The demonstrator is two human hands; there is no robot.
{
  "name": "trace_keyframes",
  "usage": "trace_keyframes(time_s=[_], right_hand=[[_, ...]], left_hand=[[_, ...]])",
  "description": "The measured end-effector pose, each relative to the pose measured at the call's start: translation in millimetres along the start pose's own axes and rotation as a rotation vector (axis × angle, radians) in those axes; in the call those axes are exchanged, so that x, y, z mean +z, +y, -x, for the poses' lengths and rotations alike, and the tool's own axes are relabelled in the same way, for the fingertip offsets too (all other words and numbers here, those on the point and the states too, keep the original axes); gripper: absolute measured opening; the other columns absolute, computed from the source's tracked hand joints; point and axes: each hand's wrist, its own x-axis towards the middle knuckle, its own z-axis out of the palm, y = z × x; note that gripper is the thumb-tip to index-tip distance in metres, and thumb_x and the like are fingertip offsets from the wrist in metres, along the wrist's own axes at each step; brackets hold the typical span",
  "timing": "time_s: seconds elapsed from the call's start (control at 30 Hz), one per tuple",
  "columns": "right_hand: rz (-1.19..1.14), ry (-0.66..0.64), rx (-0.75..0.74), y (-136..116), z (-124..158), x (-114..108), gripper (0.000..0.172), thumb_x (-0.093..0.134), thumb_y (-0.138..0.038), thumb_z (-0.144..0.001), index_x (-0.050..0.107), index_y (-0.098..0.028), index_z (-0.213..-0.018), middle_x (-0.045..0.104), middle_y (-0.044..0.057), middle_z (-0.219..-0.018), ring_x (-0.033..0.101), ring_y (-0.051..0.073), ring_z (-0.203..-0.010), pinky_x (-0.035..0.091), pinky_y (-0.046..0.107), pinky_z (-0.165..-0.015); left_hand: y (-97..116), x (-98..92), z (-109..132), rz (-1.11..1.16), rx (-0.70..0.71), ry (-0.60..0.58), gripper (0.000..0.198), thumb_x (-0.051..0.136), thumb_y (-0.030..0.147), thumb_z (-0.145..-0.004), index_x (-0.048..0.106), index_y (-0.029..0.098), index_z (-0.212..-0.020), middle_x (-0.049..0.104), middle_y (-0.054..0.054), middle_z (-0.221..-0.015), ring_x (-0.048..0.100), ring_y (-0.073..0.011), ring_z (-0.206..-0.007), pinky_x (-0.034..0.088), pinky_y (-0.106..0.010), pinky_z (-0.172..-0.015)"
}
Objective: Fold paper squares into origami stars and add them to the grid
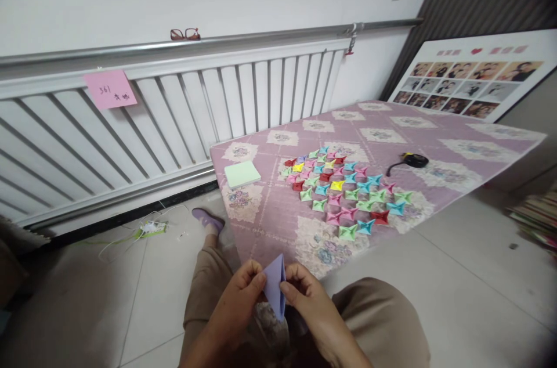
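A folded sheet of purple paper (275,287) is held upright between my two hands, above my lap. My left hand (243,292) pinches its left corner between thumb and fingers. On the other side, my right hand (307,295) grips the right edge, with the thumb at the open fold. Beyond them on the table, many small folded paper pieces (337,186) in green, blue, pink, red and yellow stand in rows. A stack of pale green square paper (242,174) lies near the table's left corner.
The table wears a purple flowered cloth (278,223). A black tape measure (415,160) lies toward its right side. Behind stand a white radiator (243,95) with a pink note (110,89), and a photo board (470,80). A power strip (151,229) with cables lies on the floor.
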Motion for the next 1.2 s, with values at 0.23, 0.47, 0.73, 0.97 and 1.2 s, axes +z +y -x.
trace_keyframes(time_s=[0.23, 0.47, 0.73, 0.97, 1.2], right_hand=[[0.341, 0.142, -0.176, 1.5, -5.8, -0.5, 0.018, 0.058, -0.035, -0.078, 0.051, -0.022, -0.068, 0.054, 0.000, -0.074, 0.051, 0.015, -0.068, 0.042, 0.024, -0.061], [0.618, 0.271, -0.258, 2.4, -3.4, 0.8, 0.010, 0.051, -0.027, -0.078, 0.045, -0.024, -0.069, 0.046, -0.003, -0.062, 0.047, 0.014, -0.055, 0.038, 0.024, -0.053], [0.849, 0.240, -0.319, 9.9, 1.7, 2.3, 0.004, 0.044, -0.028, -0.085, 0.046, -0.026, -0.084, 0.059, 0.000, -0.068, 0.057, 0.017, -0.056, 0.039, 0.027, -0.054], [0.975, 0.046, -0.364, 5.1, 1.4, -0.8, 0.016, 0.039, -0.022, -0.088, 0.055, -0.024, -0.090, 0.064, 0.004, -0.084, 0.062, 0.019, -0.079, 0.043, 0.028, -0.070], [0.891, 0.015, -0.346, 0.7, 1.5, -0.6, 0.016, 0.043, -0.021, -0.087, 0.058, -0.023, -0.090, 0.066, 0.005, -0.085, 0.062, 0.020, -0.079, 0.044, 0.029, -0.071]], left_hand=[[4.7, 2.0, -0.2, -0.102, 0.070, 0.021, 0.034, 0.060, 0.049, -0.079, 0.044, 0.021, -0.069, 0.043, 0.005, -0.063, 0.039, -0.0125, -0.062, 0.033, -0.023, -0.061], [2.5, 4.5, 0.8, -0.202, 0.120, 0.041, 0.028, 0.056, 0.044, -0.082, 0.045, 0.021, -0.071, 0.044, 0.004, -0.065, 0.040, -0.0133, -0.063, 0.034, -0.024, -0.062], [2.1, 6.2, -1.2, -0.035, 0.040, 0.078, 0.033, 0.064, 0.048, -0.074, 0.045, 0.021, -0.070, 0.043, 0.005, -0.063, 0.039, -0.0124, -0.060, 0.033, -0.023, -0.059], [0.1, 2.6, -1.4, -0.025, 0.040, 0.098, 0.033, 0.064, 0.048, -0.074, 0.046, 0.021, -0.070, 0.041, 0.006, -0.061, 0.035, -0.0111, -0.057, 0.028, -0.023, -0.055], [-2.4, 1.2, -1.6, 0.021, 0.032, 0.091, 0.032, 0.064, 0.046, -0.075, 0.044, 0.021, -0.070, 0.041, 0.007, -0.060, 0.035, -0.0103, -0.056, 0.028, -0.022, -0.054]])
